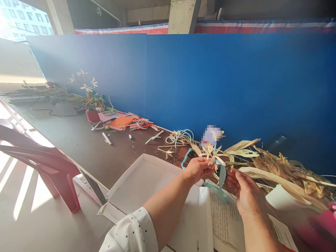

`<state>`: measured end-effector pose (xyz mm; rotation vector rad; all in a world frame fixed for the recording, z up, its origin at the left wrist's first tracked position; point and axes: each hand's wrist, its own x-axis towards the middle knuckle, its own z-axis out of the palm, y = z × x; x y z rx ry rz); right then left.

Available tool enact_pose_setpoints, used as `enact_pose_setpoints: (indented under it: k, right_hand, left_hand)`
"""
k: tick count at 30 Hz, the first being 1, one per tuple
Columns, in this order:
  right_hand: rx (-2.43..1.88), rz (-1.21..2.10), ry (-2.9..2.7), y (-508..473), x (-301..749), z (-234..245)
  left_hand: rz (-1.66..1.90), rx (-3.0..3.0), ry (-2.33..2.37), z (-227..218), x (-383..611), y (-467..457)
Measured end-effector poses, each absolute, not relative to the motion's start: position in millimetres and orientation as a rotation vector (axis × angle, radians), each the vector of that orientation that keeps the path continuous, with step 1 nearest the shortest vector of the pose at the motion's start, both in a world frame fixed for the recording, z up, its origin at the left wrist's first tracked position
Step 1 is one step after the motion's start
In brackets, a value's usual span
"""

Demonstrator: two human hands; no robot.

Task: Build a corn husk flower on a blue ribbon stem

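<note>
My left hand (pixel 197 168) is closed in a pinch on a small pale straw flower (pixel 214 153), held above the brown table (pixel 86 140). A light blue ribbon (pixel 222 175) loops from the flower's base and hangs down between my hands. My right hand (pixel 243 190) sits just right of the ribbon, fingers curled with the fingertips touching the ribbon and the flower's stem. Both hands are over the edge of a white cardboard box lid (pixel 147 178) and a printed paper sheet (pixel 225 217).
A heap of dried husk leaves (pixel 283 171) lies at the right beside a white cup (pixel 279 197). Ribbon scraps, orange paper (pixel 121 121), pens and a finished flower sprig (pixel 85 84) in a red holder lie further left. A blue partition (pixel 210 84) backs the table. A red plastic chair (pixel 39 157) stands left.
</note>
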<state>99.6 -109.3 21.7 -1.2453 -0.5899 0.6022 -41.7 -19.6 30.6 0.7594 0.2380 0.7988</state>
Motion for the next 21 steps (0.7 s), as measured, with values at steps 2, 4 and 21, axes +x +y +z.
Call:
enact_pose_setpoints:
  k: [2, 4, 21]
  right_hand:
    - [-1.236, 0.665, -0.635, -110.1, 94.9, 25.0]
    - [-1.228, 0.726, -0.688, -111.2, 89.9, 28.4]
    - [-1.174, 0.370, -0.573, -114.2, 89.0, 38.2]
  left_hand:
    - [0.784, 0.767, 0.234, 29.9, -41.8, -19.7]
    - [0.768, 0.776, 0.230, 29.0, -41.9, -19.7]
    - [0.740, 0.771, 0.232, 20.4, -38.7, -16.2]
